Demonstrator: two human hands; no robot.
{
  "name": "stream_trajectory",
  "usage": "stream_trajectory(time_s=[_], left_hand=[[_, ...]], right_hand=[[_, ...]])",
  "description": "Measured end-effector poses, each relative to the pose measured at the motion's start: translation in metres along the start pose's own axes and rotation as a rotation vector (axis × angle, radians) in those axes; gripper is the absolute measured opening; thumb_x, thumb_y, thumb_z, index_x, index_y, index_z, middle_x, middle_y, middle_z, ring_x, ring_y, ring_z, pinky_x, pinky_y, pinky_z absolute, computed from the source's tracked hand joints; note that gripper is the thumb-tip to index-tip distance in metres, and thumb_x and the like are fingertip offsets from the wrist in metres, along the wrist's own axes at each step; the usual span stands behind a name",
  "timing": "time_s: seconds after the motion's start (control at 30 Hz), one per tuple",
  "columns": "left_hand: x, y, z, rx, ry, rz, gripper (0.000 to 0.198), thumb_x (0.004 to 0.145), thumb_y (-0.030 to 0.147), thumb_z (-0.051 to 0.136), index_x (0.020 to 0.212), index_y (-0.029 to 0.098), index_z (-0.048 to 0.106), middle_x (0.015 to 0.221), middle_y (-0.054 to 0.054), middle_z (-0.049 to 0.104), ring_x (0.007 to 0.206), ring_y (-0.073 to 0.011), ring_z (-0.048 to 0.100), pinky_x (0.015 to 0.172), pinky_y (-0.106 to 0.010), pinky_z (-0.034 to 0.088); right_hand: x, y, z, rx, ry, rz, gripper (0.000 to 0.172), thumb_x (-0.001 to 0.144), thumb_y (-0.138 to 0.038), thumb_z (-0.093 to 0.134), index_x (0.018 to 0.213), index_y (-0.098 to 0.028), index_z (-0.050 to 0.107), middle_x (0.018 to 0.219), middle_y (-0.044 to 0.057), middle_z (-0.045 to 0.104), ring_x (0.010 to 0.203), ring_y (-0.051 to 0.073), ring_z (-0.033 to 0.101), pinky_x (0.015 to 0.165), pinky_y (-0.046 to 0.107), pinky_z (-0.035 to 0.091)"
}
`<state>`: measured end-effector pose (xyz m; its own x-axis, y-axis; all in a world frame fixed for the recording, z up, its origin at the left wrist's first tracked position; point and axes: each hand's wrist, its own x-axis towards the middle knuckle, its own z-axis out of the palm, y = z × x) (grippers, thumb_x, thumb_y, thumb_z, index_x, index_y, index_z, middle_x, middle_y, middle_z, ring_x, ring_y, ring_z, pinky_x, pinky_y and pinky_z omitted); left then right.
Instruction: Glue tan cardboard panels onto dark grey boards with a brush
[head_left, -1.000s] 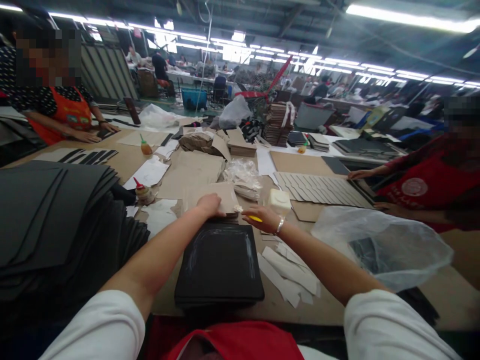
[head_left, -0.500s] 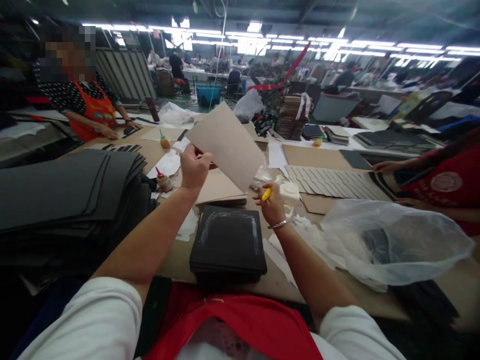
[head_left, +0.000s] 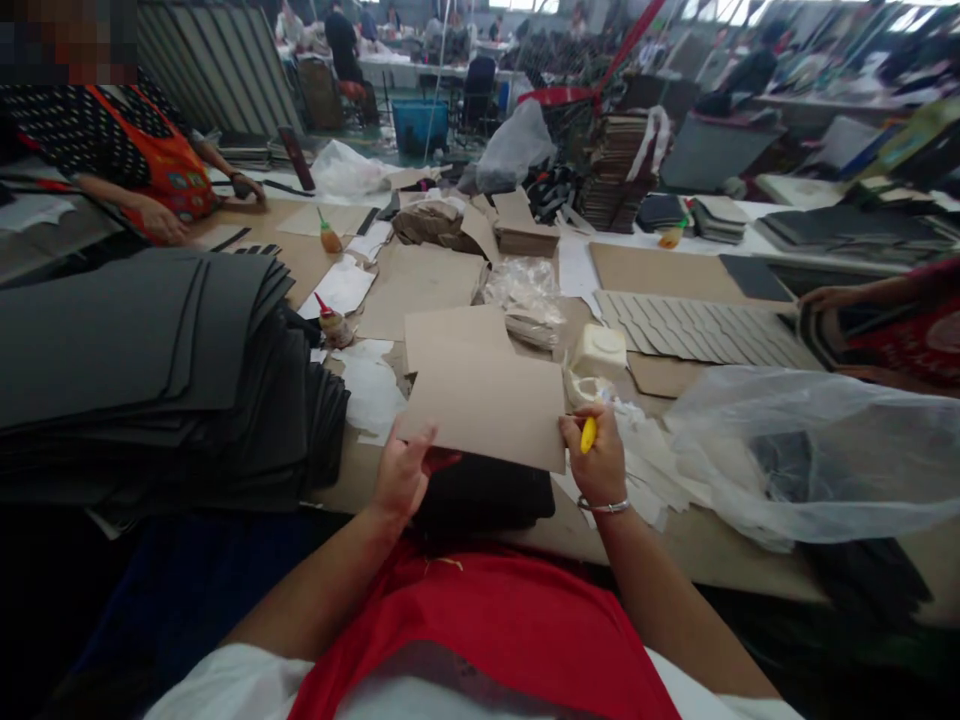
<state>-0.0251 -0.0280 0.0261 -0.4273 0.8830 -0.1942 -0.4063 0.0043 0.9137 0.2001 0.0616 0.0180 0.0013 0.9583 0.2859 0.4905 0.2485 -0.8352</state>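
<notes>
A tan cardboard sheet [head_left: 487, 405] is held level over a stack of black sheets [head_left: 484, 495], covering most of that stack. My left hand [head_left: 405, 465] grips its left corner, thumb on top and fingers beneath. At the right edge, my right hand [head_left: 596, 455] has its fingertips against the board. A yellow-handled brush [head_left: 589, 434] is also in my right hand, its head hard to make out against the pale things behind. Just beyond the sheet lies a stack of similar cardboard [head_left: 454, 330], partly hidden. A cream plastic container [head_left: 598, 350] stands beyond my right hand.
Dark grey sheets [head_left: 135, 340] are piled at left. A red-tipped glue bottle [head_left: 334, 325] stands near them. A clear plastic bag [head_left: 825, 450] spreads over the right side. Overlapping grey-tan strips [head_left: 697, 325] lie beyond it. Co-workers' hands [head_left: 161, 220] are at left and right.
The cardboard sheet has come down and toward me, from tilted in the air to level above the black stack. My right hand has moved to its right edge. The view has tipped downward.
</notes>
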Motion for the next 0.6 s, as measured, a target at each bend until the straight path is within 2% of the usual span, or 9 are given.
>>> stream_trajectory(time_s=[0.1, 0.17, 0.23, 0.37, 0.6], left_hand=[[0.009, -0.002, -0.034, 0.187, 0.039, -0.09, 0.041, 0.073, 0.054, 0.057, 0.089, 0.017, 0.057, 0.069, 0.001, 0.062, 0.054, -0.0105, 0.057, 0.046, -0.021, 0.046], [0.02, -0.005, -0.05, 0.403, 0.0, -0.15, 0.038, 0.069, 0.052, 0.062, 0.077, 0.015, 0.059, 0.054, 0.003, 0.055, 0.044, -0.0088, 0.05, 0.041, -0.019, 0.04], [0.031, -0.007, -0.058, 0.602, -0.051, -0.14, 0.033, 0.067, 0.047, 0.064, 0.07, 0.014, 0.06, 0.051, 0.004, 0.053, 0.043, -0.0084, 0.047, 0.041, -0.019, 0.036], [0.05, -0.011, -0.059, 0.764, -0.045, -0.015, 0.03, 0.069, 0.043, 0.062, 0.062, 0.014, 0.064, 0.055, 0.002, 0.057, 0.052, -0.0095, 0.049, 0.05, -0.02, 0.036], [0.071, -0.016, -0.055, 0.749, 0.03, -0.044, 0.032, 0.064, 0.045, 0.063, 0.059, 0.014, 0.064, 0.053, 0.001, 0.057, 0.053, -0.0114, 0.048, 0.053, -0.022, 0.036]], right_hand=[[-0.014, 0.018, -0.001, -0.121, -0.084, -0.011, 0.023, 0.078, -0.042, 0.053, 0.087, -0.022, 0.047, 0.072, 0.0, 0.058, 0.061, 0.015, 0.055, 0.059, 0.028, 0.045], [-0.017, 0.029, 0.002, -0.199, -0.121, -0.01, 0.023, 0.079, -0.043, 0.051, 0.087, -0.022, 0.048, 0.073, 0.001, 0.059, 0.062, 0.016, 0.057, 0.059, 0.028, 0.044], [-0.017, 0.038, 0.005, -0.271, -0.13, -0.01, 0.023, 0.081, -0.043, 0.049, 0.088, -0.021, 0.049, 0.074, 0.002, 0.061, 0.061, 0.016, 0.058, 0.058, 0.028, 0.044], [-0.016, 0.046, 0.013, -0.375, -0.122, -0.055, 0.023, 0.082, -0.043, 0.047, 0.09, -0.021, 0.051, 0.074, 0.004, 0.063, 0.06, 0.017, 0.059, 0.057, 0.028, 0.042], [-0.014, 0.051, 0.022, -0.468, -0.119, -0.136, 0.022, 0.084, -0.042, 0.045, 0.092, -0.022, 0.052, 0.071, 0.004, 0.065, 0.059, 0.019, 0.061, 0.056, 0.028, 0.043]])
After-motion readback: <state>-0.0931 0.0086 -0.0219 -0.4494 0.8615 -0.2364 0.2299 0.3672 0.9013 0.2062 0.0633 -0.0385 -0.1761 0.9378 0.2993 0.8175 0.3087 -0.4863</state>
